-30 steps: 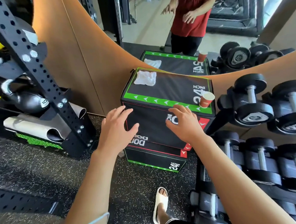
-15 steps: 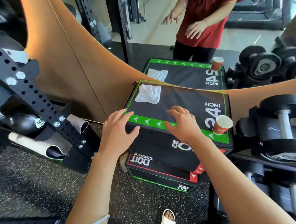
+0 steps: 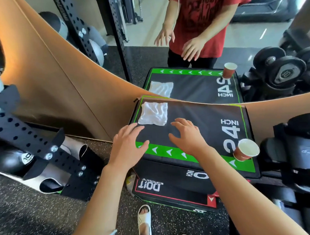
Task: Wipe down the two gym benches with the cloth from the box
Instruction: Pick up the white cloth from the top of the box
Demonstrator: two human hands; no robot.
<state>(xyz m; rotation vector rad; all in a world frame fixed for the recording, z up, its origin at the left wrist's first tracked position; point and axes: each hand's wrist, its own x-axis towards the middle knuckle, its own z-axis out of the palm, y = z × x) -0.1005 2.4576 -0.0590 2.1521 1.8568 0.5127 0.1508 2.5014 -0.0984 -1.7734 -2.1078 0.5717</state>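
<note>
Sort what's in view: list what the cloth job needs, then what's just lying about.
For the job:
white cloth on the box
black plyo box
left hand and right hand, both open

Lying about:
paper cup on the box's near right corner
dumbbells
black rack upright

Speckled rubber floor (image 3: 26, 214), tan wall (image 3: 46, 83) with mirror (image 3: 146, 37).

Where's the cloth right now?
The white cloth lies flat on the far left corner of the black box top, just beyond the left hand fingertips; neither hand holds it.
</note>
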